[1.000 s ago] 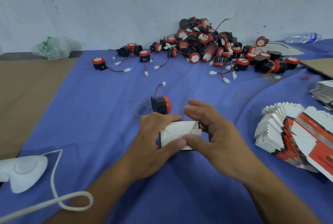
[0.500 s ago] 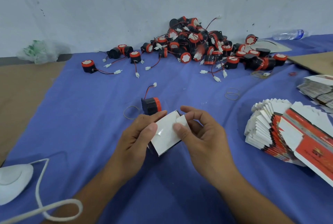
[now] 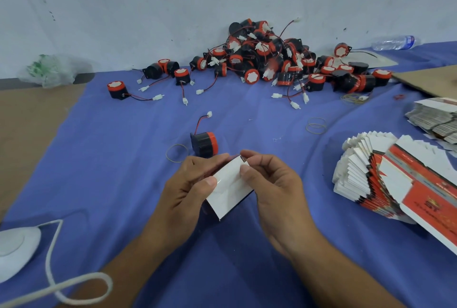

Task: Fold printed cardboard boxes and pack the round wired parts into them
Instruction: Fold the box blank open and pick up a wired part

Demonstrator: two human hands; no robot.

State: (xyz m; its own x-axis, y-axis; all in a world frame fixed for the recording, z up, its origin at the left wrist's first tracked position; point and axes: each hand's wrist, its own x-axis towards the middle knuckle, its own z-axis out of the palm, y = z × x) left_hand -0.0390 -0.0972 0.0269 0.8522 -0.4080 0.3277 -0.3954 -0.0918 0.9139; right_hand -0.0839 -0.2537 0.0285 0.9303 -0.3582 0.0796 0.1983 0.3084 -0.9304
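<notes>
- The small cardboard box [image 3: 228,191] is held up over the blue cloth [image 3: 111,159] near the middle of the view. It is tilted, with its white face toward the camera.
- The left hand [image 3: 188,184] grips the box from its 9 o'clock side, with the thumb flat on the white face and the fingers curled round the far side.
- The right hand [image 3: 272,184] is at the box's 3 o'clock side with its fingers curled. Its thumb and forefinger pinch a flap at the box's top corner.
- One round wired part [image 3: 205,144], black with a red rim, lies on its side on the cloth at 12 o'clock from the hands, just beyond the left fingers. Its thin wire ends in a white plug [image 3: 209,114].
- A rubber band [image 3: 176,153] lies just beside that part, at its 9 o'clock.
- A pile of the same parts [image 3: 267,60] sits against the wall at 12 to 1 o'clock, with strays spread toward 11 o'clock.
- A fanned stack of flat boxes [image 3: 366,176], white and red, lies at 3 o'clock.
- A white corded device [image 3: 14,250] rests at 8 o'clock.
</notes>
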